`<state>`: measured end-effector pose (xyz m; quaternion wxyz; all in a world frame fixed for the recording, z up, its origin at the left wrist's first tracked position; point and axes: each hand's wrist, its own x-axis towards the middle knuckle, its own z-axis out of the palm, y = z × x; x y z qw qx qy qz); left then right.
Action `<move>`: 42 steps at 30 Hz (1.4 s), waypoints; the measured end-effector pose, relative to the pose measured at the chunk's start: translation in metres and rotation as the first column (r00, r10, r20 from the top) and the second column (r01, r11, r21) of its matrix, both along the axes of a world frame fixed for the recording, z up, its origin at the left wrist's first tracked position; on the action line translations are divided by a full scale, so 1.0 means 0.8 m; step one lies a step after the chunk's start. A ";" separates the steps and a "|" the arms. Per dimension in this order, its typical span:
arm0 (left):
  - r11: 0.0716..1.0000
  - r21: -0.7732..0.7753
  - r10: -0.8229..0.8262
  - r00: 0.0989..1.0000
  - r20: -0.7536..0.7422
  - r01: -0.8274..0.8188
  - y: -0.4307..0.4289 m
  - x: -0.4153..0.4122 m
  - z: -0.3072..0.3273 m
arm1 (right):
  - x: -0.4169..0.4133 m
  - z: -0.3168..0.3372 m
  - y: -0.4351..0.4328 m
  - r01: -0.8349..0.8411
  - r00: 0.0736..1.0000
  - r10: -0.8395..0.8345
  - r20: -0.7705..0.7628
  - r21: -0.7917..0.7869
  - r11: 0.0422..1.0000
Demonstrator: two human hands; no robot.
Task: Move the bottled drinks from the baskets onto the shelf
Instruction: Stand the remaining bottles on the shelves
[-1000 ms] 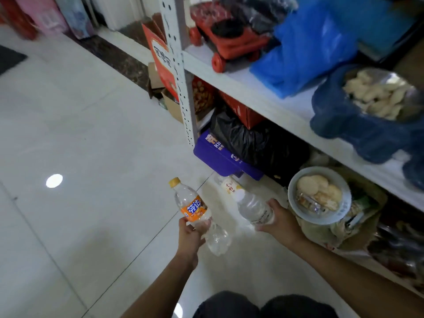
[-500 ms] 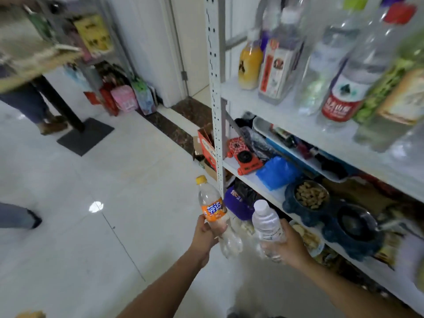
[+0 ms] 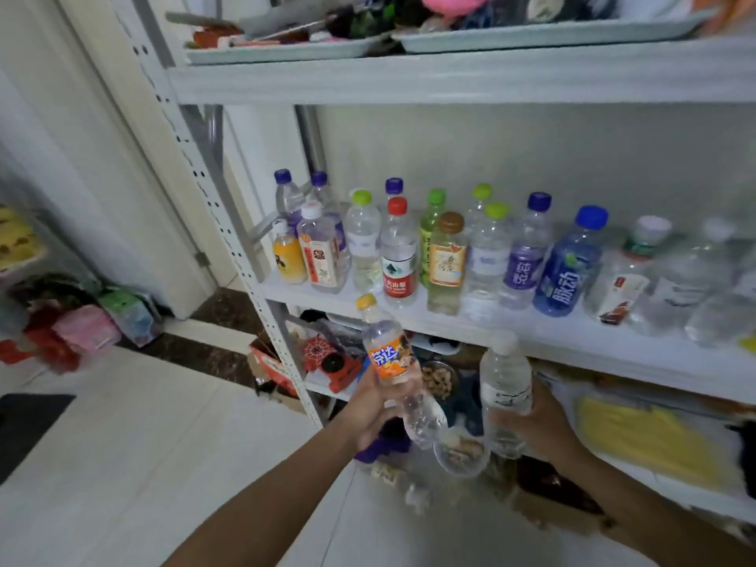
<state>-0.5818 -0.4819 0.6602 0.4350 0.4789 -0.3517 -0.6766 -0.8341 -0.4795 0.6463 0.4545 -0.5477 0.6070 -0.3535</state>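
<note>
A person holds two bottles up before a white shelf [image 3: 572, 333] crowded with drinks.

The left hand [image 3: 374, 411] grasps an orange-labelled soda bottle [image 3: 390, 354], tilted; the right hand [image 3: 540, 423] grips an upright water bottle [image 3: 505, 386], both just below the shelf's front edge.

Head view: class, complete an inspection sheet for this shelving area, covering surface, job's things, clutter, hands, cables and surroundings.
Surface: white shelf, its middle board crowded with upright shelved bottles.
Job's things: orange-label bottle and clear water bottle, both held in front of the shelf, not yet on it; baskets not in view.
Clutter: trays of oddments above; red item and bowl of snacks below.
Hands: left hand grips the orange-label bottle; right hand grips the clear water bottle.
Cables: nothing seen.
Surroundings: tiled floor, dark mat, pink bag by the wall.
</note>
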 end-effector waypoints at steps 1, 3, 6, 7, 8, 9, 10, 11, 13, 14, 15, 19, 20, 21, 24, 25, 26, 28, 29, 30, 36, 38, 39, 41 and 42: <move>0.998 -0.033 -0.055 0.998 0.039 0.056 -0.008 -0.015 0.010 | -0.012 0.007 -0.002 0.036 0.999 -0.036 0.013 -0.008 0.999; 0.985 -0.082 -0.141 0.983 0.120 0.151 -0.024 -0.044 0.025 | -0.038 0.013 -0.008 0.132 0.990 -0.132 0.040 -0.011 0.991; 0.969 -0.143 -0.171 0.964 0.203 0.202 -0.047 -0.095 0.042 | -0.078 0.012 -0.020 0.224 0.974 -0.223 0.044 -0.024 0.974; 0.967 -0.167 -0.154 0.964 0.217 0.192 -0.054 -0.112 0.047 | -0.089 0.014 -0.025 0.252 0.967 -0.250 0.054 -0.031 0.967; 0.966 -0.186 -0.138 0.964 0.226 0.181 -0.061 -0.130 0.052 | -0.099 0.019 -0.029 0.273 0.961 -0.270 0.057 -0.054 0.961; 0.963 -0.204 -0.126 0.964 0.233 0.175 -0.065 -0.148 0.060 | -0.107 0.026 -0.035 0.301 0.953 -0.297 0.055 -0.080 0.950; 0.957 -0.230 -0.119 0.962 0.247 0.178 -0.071 -0.165 0.066 | -0.116 0.033 -0.041 0.325 0.946 -0.322 0.044 -0.107 0.940; 0.949 -0.259 -0.108 0.955 0.275 0.182 -0.077 -0.181 0.073 | -0.124 0.042 -0.047 0.346 0.938 -0.345 0.027 -0.131 0.929; 0.930 -0.310 -0.088 0.940 0.330 0.196 -0.089 -0.208 0.080 | -0.137 0.057 -0.060 0.372 0.927 -0.375 0.022 -0.181 0.910; 0.923 -0.334 -0.072 0.936 0.345 0.193 -0.095 -0.219 0.081 | -0.143 0.061 -0.068 0.382 0.923 -0.384 0.032 -0.200 0.902; 0.912 -0.361 -0.056 0.932 0.359 0.194 -0.100 -0.230 0.083 | -0.148 0.064 -0.075 0.391 0.919 -0.391 0.044 -0.211 0.896; 0.881 -0.450 0.063 0.906 0.419 0.147 -0.125 -0.262 0.084 | -0.157 0.067 -0.102 0.411 0.911 -0.406 0.073 -0.241 0.879; 0.882 -0.452 0.080 0.904 0.420 0.132 -0.132 -0.266 0.080 | -0.157 0.067 -0.107 0.413 0.910 -0.407 0.079 -0.244 0.877; 0.886 -0.452 0.105 0.902 0.419 0.107 -0.137 -0.269 0.077 | -0.156 0.066 -0.113 0.414 0.910 -0.406 0.084 -0.247 0.876; 0.899 -0.433 0.147 0.887 0.438 0.065 -0.154 -0.271 0.064 | -0.148 0.057 -0.128 0.427 0.904 -0.415 0.102 -0.236 0.873; 0.903 -0.426 0.156 0.882 0.444 0.055 -0.157 -0.271 0.062 | -0.145 0.055 -0.132 0.428 0.904 -0.413 0.109 -0.234 0.873; 0.905 -0.423 0.165 0.879 0.448 0.046 -0.162 -0.271 0.058 | -0.143 0.054 -0.136 0.426 0.905 -0.411 0.112 -0.238 0.873; 0.900 -0.434 0.181 0.873 0.452 0.038 -0.169 -0.273 0.056 | -0.138 0.054 -0.145 0.427 0.904 -0.415 0.102 -0.265 0.864; 0.897 -0.441 0.186 0.869 0.459 0.041 -0.171 -0.273 0.056 | -0.136 0.053 -0.149 0.427 0.904 -0.418 0.095 -0.271 0.862; 0.894 -0.445 0.187 0.866 0.463 0.045 -0.174 -0.273 0.055 | -0.134 0.052 -0.153 0.426 0.904 -0.417 0.095 -0.265 0.865; 0.874 -0.477 0.203 0.823 0.531 0.092 -0.186 -0.272 0.041 | -0.137 0.039 -0.171 0.379 0.925 -0.362 0.114 -0.225 0.898; 0.868 -0.488 0.211 0.822 0.529 0.091 -0.186 -0.273 0.039 | -0.141 0.038 -0.169 0.347 0.938 -0.332 0.103 -0.236 0.907; 0.863 -0.496 0.213 0.820 0.531 0.098 -0.186 -0.274 0.038 | -0.142 0.037 -0.168 0.334 0.943 -0.319 0.098 -0.249 0.909; 0.861 -0.496 0.209 0.809 0.549 0.114 -0.183 -0.274 0.035 | -0.145 0.033 -0.167 0.297 0.955 -0.289 0.069 -0.277 0.914; 0.863 -0.490 0.208 0.802 0.559 0.118 -0.181 -0.275 0.032 | -0.146 0.030 -0.165 0.268 0.963 -0.267 0.042 -0.277 0.923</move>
